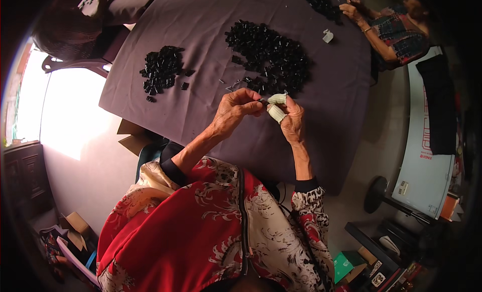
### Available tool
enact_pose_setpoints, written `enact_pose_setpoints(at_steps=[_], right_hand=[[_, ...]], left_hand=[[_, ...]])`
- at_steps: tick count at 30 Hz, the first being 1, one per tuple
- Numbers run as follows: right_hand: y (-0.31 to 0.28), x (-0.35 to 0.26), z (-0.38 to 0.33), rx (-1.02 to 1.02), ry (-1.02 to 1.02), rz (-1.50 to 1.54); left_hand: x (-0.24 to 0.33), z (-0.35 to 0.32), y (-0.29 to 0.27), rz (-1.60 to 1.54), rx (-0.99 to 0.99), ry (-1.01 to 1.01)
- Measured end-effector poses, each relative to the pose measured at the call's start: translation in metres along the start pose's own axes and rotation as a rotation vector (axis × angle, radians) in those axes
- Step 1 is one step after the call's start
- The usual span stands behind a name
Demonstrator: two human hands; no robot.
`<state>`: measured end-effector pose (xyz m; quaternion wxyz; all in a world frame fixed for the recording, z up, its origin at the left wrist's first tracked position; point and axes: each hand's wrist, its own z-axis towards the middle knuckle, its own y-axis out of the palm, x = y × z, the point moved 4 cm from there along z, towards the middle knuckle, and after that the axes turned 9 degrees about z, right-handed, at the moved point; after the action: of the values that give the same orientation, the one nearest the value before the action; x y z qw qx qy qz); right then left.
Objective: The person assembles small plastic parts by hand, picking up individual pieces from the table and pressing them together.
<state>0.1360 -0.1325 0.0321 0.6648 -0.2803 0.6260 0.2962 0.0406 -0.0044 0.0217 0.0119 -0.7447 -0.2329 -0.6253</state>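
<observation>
Over the near part of the table, my left hand (238,109) and my right hand (292,120) meet fingertip to fingertip. Between them is a small dark piece (263,101), mostly covered by the fingers. My left thumb and forefinger pinch it from one side. Pale ribbed finger covers (276,113) sit on the right thumb and forefinger, which close on the piece's other side. Just beyond my hands spreads a large pile of small black plastic pieces (273,51). A smaller pile of similar black pieces (161,68) lies to the left. A few thin grey bits (232,86) rest beside my left hand.
A purple-grey cloth (201,33) covers the table. At the far right another person (389,33) handles a further black pile (321,5), near a small white object (328,36). Open cardboard boxes (78,226) stand at lower left; a white panel (427,166) is at right.
</observation>
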Motion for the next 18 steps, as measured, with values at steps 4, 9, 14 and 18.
enact_pose_setpoints(at_steps=[4,9,14,18], right_hand=[[0.002,-0.005,0.0,-0.006,-0.088,-0.082],[0.006,-0.024,0.002,0.012,-0.255,-0.437],[0.014,-0.038,0.002,-0.051,-0.433,-0.712],[0.005,-0.032,0.005,0.034,-0.219,-0.392]], left_hand=[[0.001,-0.001,0.001,-0.012,-0.005,0.007],[0.001,-0.001,0.003,0.001,-0.001,0.03],[0.002,-0.001,0.005,0.041,0.003,0.041],[0.005,-0.001,0.007,-0.026,0.026,0.012]])
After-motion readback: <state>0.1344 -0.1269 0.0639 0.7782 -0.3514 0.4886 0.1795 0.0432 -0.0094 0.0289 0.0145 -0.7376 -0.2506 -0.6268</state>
